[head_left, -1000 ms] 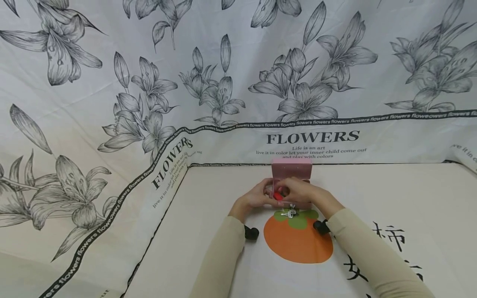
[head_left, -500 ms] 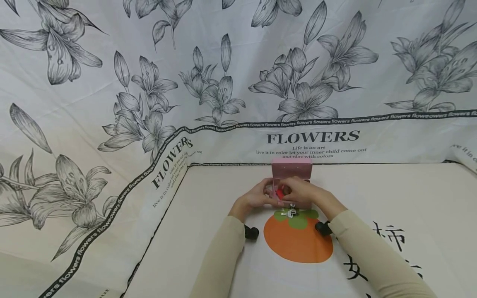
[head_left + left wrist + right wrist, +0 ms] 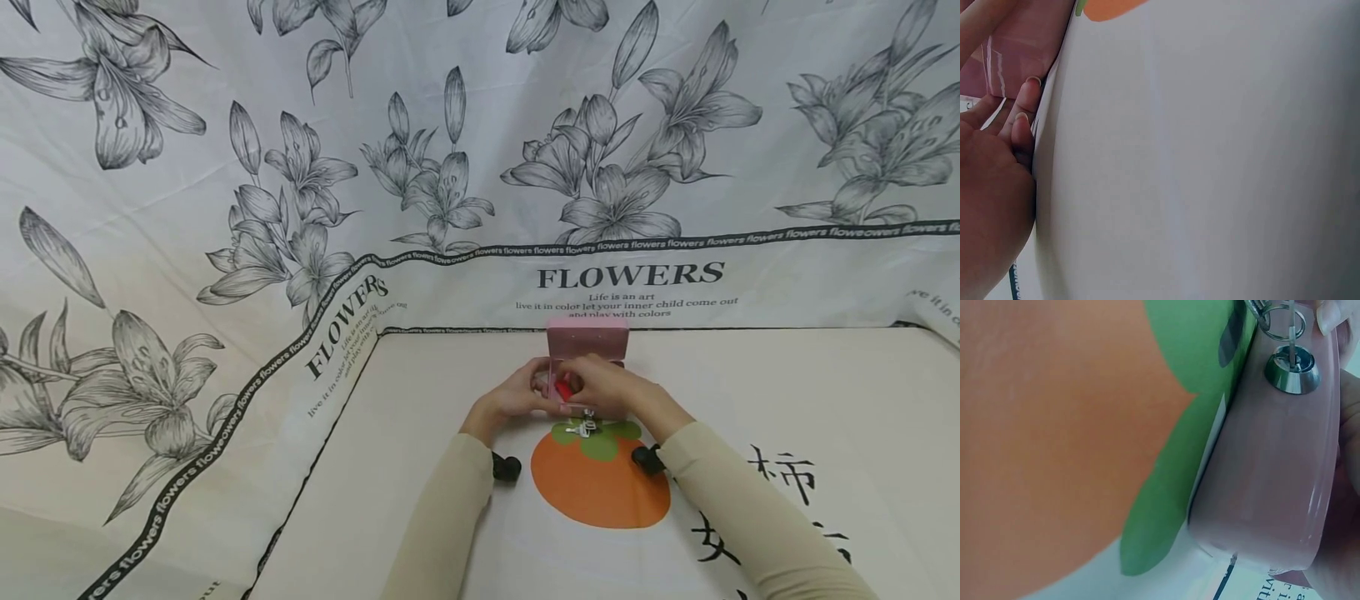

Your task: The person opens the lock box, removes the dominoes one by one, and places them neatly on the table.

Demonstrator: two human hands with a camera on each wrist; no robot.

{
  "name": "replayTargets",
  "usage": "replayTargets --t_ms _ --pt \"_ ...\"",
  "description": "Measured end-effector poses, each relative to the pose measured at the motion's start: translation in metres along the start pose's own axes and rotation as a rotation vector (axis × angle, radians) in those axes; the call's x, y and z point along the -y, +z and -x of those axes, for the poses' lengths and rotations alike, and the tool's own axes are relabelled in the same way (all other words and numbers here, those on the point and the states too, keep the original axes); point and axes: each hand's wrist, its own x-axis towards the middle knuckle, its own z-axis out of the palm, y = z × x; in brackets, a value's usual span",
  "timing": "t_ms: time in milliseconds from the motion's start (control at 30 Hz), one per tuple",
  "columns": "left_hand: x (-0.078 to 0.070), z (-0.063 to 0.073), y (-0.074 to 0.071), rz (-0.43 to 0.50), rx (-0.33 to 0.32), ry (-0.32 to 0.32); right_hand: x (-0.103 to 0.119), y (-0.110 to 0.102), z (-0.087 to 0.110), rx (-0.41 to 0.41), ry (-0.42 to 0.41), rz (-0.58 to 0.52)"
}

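One white hanging cloth, printed with grey lilies and the word FLOWERS, closes in the back and left side. Below it spreads a pale counter, with two beige sleeves reaching over it. Between them lies an orange fruit print with green leaves; black brushed characters show to its right. At the print's leafy top sits a pink box, its lid raised at the back. The left hand grips the box's left side, fingers curled against it. The right hand dips inside from the right and hides much of the interior. Silvery keys hang at the box's front, one seated in a round metal lock. A small red object is in the box, pinched by the right hand's fingers.
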Motion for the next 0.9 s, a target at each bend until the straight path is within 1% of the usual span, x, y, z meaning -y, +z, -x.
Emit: replayTargets --t_ms 167,367,600,733,900 --pt "-0.0005 0.0002 -0.0001 -0.003 0.001 0.003 -0.0014 0.0005 -0.0002 -0.029 -0.048 0.01" --pt "-0.0011 0.0002 -0.0005 -0.004 -0.001 0.001 -0.003 -0.0002 -0.001 -0.035 -0.03 0.015" --pt "0.0003 -0.0006 -0.0008 -0.014 0.001 -0.01 -0.0039 -0.001 -0.0009 -0.026 -0.032 0.007" --pt "0.0001 -0.0005 -0.0005 -0.02 0.002 -0.008 -0.0064 -0.0001 0.0009 -0.037 -0.043 -0.012" --pt "-0.0026 0.0013 0.0001 -0.027 -0.004 -0.02 -0.0059 -0.0027 0.0065 -0.076 -0.054 -0.047"
